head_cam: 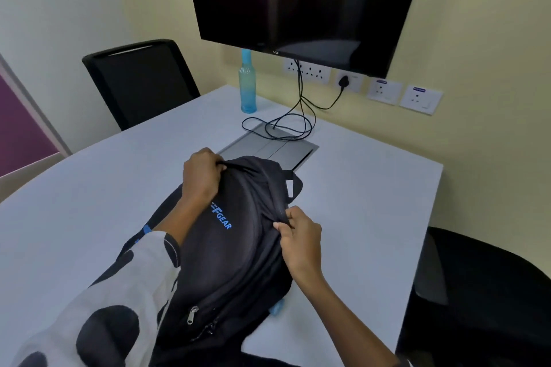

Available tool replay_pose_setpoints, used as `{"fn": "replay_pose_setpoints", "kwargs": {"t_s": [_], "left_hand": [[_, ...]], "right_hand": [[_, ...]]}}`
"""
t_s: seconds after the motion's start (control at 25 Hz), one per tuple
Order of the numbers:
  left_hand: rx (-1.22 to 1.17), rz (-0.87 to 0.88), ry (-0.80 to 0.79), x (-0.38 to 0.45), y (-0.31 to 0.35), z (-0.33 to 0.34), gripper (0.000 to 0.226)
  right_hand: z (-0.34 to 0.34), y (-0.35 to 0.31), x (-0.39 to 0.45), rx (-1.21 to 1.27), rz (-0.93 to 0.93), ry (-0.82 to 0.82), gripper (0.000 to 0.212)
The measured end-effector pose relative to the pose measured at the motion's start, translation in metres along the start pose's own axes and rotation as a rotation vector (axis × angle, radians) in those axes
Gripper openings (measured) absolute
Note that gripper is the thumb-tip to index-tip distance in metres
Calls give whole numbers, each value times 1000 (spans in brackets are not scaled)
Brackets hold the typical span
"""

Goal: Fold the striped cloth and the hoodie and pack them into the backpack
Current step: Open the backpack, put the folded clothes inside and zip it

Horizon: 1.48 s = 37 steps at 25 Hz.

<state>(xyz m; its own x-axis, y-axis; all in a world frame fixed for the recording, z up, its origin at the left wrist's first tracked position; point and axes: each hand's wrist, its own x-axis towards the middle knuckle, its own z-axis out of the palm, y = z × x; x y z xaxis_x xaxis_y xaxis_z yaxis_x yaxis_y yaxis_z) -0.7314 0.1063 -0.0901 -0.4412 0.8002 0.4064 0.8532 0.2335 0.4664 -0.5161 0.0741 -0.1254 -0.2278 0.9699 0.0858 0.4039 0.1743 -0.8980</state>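
Both my hands are on the backpack (238, 247), which lies on the white table (372, 188) right in front of me, front panel with the blue lettering facing up. My left hand (200, 177) is clenched on a bunch of the black fabric near the top end of the bag, knuckles up. My right hand (301, 240) pinches the fabric along the zipper line on the bag's right side, fingers closed tight; I can't tell if there's a zipper pull inside the pinch or just cloth. The main compartment looks closed or nearly closed from here, no open mouth visible. The striped cloth and the hoodie are not in view anywhere on the table, so my guess is either they are already inside or they sit outside the frame; the bag looks fairly full and rounded, which leans toward packed, but that's a judgement. If so, what's left is only finishing the zip. If not, all the folding and packing is undone. A silver zipper pull (193, 315) on the lower front pocket hangs free. Blue bottle (247, 83), cables (280, 125) and a black chair (140, 80) are well apart at the far side, not involved.
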Motion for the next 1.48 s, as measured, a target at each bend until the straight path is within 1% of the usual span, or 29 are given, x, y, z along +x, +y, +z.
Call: {"fn": "replay_pose_setpoints", "kwargs": {"t_s": [0.08, 0.12, 0.2, 0.28, 0.36, 0.52, 0.64, 0.76, 0.88, 1.0, 1.08, 1.12, 1.16, 1.2, 1.24, 1.28, 1.32, 1.36, 1.4, 1.48], "left_hand": [[-35, 11, 48, 9, 8, -10, 16], [-54, 17, 62, 14, 14, -14, 15], [-122, 10, 102, 24, 32, -17, 13], [-235, -9, 109, 39, 56, -10, 11], [-342, -54, 96, 58, 89, 4, 8], [-545, -144, 80, 104, 166, 42, 8], [-639, -122, 70, 140, 219, 84, 11], [-708, -103, 61, 177, 265, 140, 11], [-737, -56, 31, 207, 305, 199, 13], [-743, -7, 41, 233, 336, 247, 14], [-649, 44, 41, 250, 348, 269, 21], [-576, 91, 23, 255, 349, 279, 31], [-517, 149, -16, 255, 347, 288, 45], [-467, 203, -76, 251, 343, 300, 61], [-412, 248, -161, 243, 337, 311, 77], [-336, 288, -267, 234, 331, 324, 91], [-231, 330, -372, 225, 324, 337, 104], [-111, 369, -457, 218, 318, 349, 113], [1, 393, -514, 214, 312, 359, 120], [142, 413, -566, 214, 304, 376, 130]], "right_hand": [[-15, -7, 10, 60, -16, 5, 38], [-25, -10, 16, 73, -24, 15, 37], [-50, -13, 37, 89, -37, 48, 26], [-81, -12, 65, 91, -52, 119, 16], [-116, -11, 98, 77, -67, 188, 16], [-193, -5, 182, 34, -124, 319, 23], [-249, 6, 248, -9, -169, 419, 26], [-298, 30, 307, -62, -201, 489, 25], [-338, 65, 356, -98, -191, 539, 25], [-365, 102, 396, -137, -158, 581, 25], [-374, 117, 416, -133, -142, 580, 24], [-374, 121, 422, -165, -148, 574, 24], [-370, 127, 425, -276, -192, 583, 28], [-363, 134, 426, -479, -284, 591, 39], [-351, 142, 422, -747, -414, 574, 53], [-337, 150, 419, -998, -528, 501, 69], [-323, 158, 416, -1169, -588, 377, 85], [-312, 169, 419, -1264, -600, 266, 100], [-305, 180, 426, -1316, -565, 193, 111], [-304, 196, 447, -1358, -431, 139, 124]]}}
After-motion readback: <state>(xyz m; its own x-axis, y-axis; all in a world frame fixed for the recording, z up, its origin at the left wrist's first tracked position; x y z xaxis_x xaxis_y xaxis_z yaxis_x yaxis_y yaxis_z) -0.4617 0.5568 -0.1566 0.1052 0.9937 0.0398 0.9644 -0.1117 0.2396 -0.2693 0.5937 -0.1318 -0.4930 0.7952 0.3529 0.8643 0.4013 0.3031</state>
